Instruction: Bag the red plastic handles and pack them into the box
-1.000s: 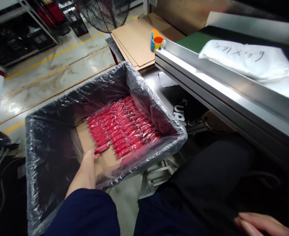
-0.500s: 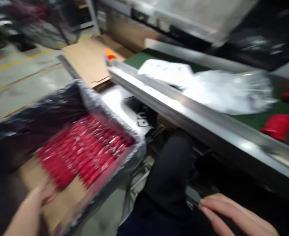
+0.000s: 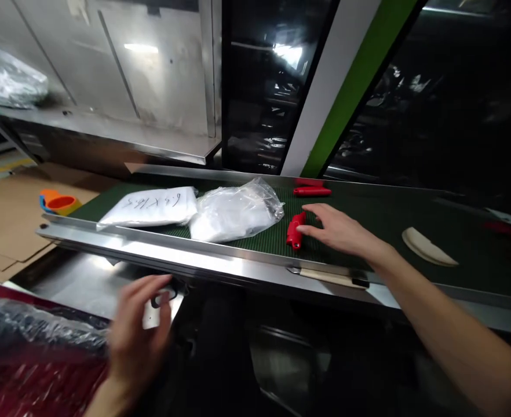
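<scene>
Green belt: the green belt runs across in front of you, and every place below is told from it.
Near red piece: the near red piece lies on the belt, toward its near edge, just beside your right thumb and fingers.
Your right hand: your right hand is over the belt, thumb and fingers parted around that piece's upper end; you have not clenched it, and whether your thumb touches it you cannot tell from here.
Your left hand: your left hand is off the belt, below its near side, blurred, with thumb and fingertips apart and no object gripped.
Far red piece: the far red piece lies near the belt's far edge, beyond your right hand.
Bags: the white bag with handwriting and the clear bag lie on the belt, left of the near red piece.
Cream half-disc: the cream half-disc lies on the belt, to the right of your right hand.
Handled tool: the beige-handled tool rests along the belt's near rail.
Orange cup: the orange cup stands just past the belt's left end.
</scene>
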Demonstrator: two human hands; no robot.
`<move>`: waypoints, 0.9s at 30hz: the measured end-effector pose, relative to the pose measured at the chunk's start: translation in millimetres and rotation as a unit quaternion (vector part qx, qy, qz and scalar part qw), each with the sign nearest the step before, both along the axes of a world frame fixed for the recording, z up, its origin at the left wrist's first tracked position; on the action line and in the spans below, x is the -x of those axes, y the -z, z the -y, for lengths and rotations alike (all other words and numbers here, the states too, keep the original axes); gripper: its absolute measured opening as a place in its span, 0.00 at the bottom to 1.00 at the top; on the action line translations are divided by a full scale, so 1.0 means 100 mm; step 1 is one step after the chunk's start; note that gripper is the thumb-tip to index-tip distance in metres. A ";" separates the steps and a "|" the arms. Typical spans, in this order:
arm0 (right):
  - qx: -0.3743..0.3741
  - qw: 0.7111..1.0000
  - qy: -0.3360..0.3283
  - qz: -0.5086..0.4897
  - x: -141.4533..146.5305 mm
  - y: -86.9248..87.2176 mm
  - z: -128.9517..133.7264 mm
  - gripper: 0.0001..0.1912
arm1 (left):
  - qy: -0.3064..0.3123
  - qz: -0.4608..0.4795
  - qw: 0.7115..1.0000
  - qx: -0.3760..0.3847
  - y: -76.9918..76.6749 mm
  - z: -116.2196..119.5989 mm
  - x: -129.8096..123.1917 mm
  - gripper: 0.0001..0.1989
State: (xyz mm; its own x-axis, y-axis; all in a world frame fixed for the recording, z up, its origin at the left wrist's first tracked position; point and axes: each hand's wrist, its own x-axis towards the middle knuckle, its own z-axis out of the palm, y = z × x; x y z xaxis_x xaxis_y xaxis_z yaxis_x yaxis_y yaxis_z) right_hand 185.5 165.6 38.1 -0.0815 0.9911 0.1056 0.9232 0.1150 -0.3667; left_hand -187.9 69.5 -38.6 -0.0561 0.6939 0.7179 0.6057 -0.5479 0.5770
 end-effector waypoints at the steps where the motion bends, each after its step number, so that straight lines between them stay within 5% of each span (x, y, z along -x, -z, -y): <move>1: 0.018 1.000 -0.006 0.003 0.01 0.04 -0.10 0.34 | 0.044 -0.021 0.999 -0.016 -0.05 -0.03 -0.20 0.17; 4: 0.042 0.999 -0.007 0.005 -0.03 0.09 -0.29 0.40 | 0.168 -0.052 0.984 -0.020 -0.17 -0.05 -0.89 0.19; 8: -0.024 0.999 0.007 -0.029 -0.11 0.04 -0.28 0.27 | 0.261 -0.042 0.964 -0.012 -0.31 0.03 -1.40 0.19; 14: -0.252 0.959 0.045 -0.124 0.27 -0.20 0.34 0.08 | 0.173 -0.031 0.984 -0.005 -0.55 -0.09 -1.48 0.21; 16: -0.358 0.923 -0.044 -0.134 0.50 -0.30 0.63 0.02 | 0.141 -0.057 0.988 -0.013 -0.65 -0.15 -1.47 0.27; 20: -0.303 0.886 -0.276 -0.215 0.81 -0.40 0.89 0.11 | 0.190 -0.111 0.975 0.008 -0.65 -0.13 -1.30 0.28; 24: -0.222 0.953 -0.166 -0.121 0.82 -0.34 0.41 0.06 | 0.181 -0.036 0.981 0.065 -0.33 0.12 -1.06 0.31; 27: -0.110 0.972 -0.210 0.000 0.83 -0.21 -0.16 0.08 | 0.161 0.057 0.969 0.179 -0.12 0.38 -0.96 0.28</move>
